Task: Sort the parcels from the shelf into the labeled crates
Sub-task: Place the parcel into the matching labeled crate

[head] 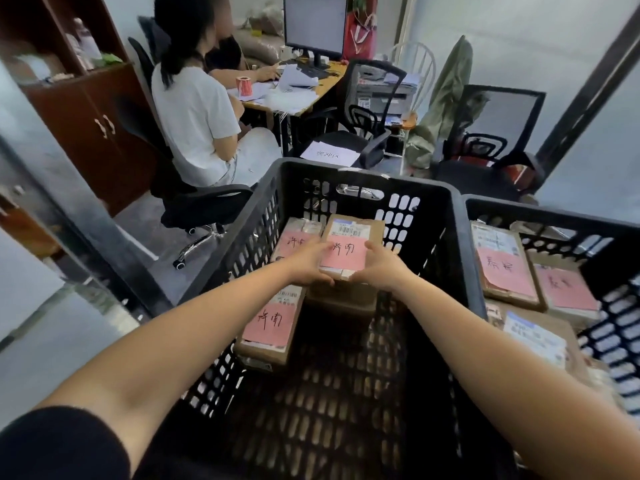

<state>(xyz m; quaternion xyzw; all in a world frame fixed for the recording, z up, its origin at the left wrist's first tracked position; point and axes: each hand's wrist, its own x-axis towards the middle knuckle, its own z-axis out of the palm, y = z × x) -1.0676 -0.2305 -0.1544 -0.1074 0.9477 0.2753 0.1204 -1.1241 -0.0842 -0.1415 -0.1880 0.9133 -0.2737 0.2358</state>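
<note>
A brown cardboard parcel (pixel 349 244) with a pink handwritten label is held inside the black plastic crate (pixel 457 244). My left hand (pixel 308 265) grips its left edge and my right hand (pixel 382 268) grips its right edge. Under it sits another brown box (pixel 343 299). Two more pink-labelled parcels lie in this crate: one (pixel 270 327) at the near left, one (pixel 294 240) behind my left hand. A second black crate (pixel 620 244) on the right holds several parcels (pixel 505 268) with pink labels.
Two people sit on office chairs at a desk (pixel 311 95) with a monitor beyond the crates. A black chair (pixel 346 143) bearing a paper sign stands just behind the crate. A dark wood cabinet (pixel 90 119) is at left, another chair (pixel 485 161) at right.
</note>
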